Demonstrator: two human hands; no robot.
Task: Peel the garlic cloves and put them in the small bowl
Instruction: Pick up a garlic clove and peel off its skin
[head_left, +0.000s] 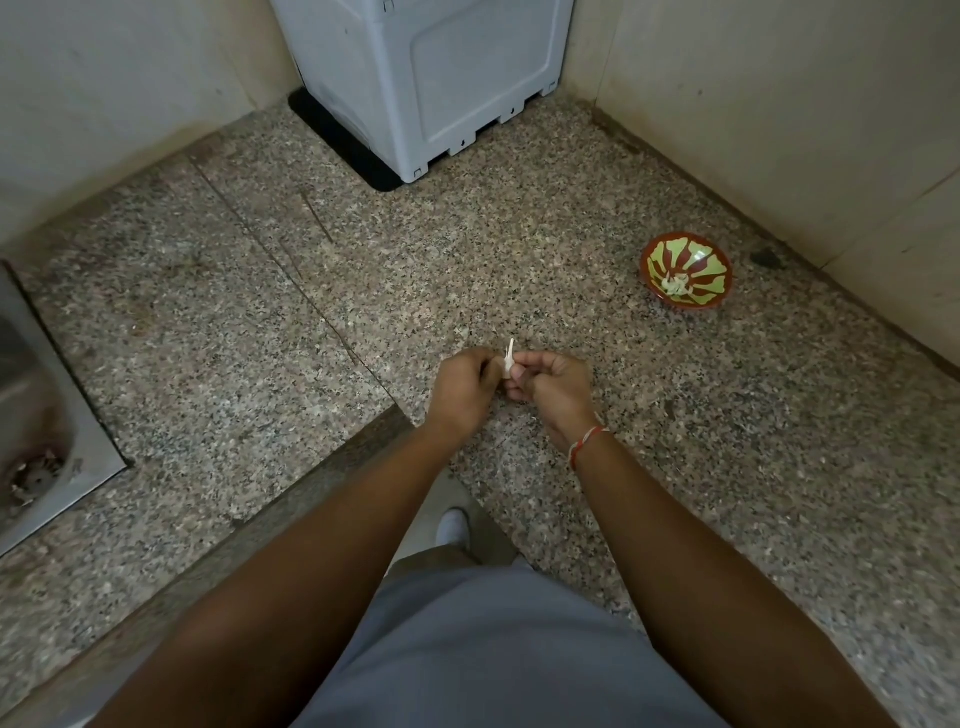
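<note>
One small pale garlic clove (508, 364) is pinched between our left hand (461, 391) and right hand (556, 394), its skin partly off. Far right of it, the red-and-green small bowl (687, 270) on the speckled stone desk (311, 291) holds some pale peeled pieces. We think more peeling is left.

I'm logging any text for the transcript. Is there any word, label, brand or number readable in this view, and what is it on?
None: no readable text anywhere in this view.
white appliance: plain panel, no label or brand shows.
small bowl: red and green pattern only, no writing.
garlic clove, held between left hand and right hand: no marks.
granite counter and steel sink: no signs or numbers.
</note>
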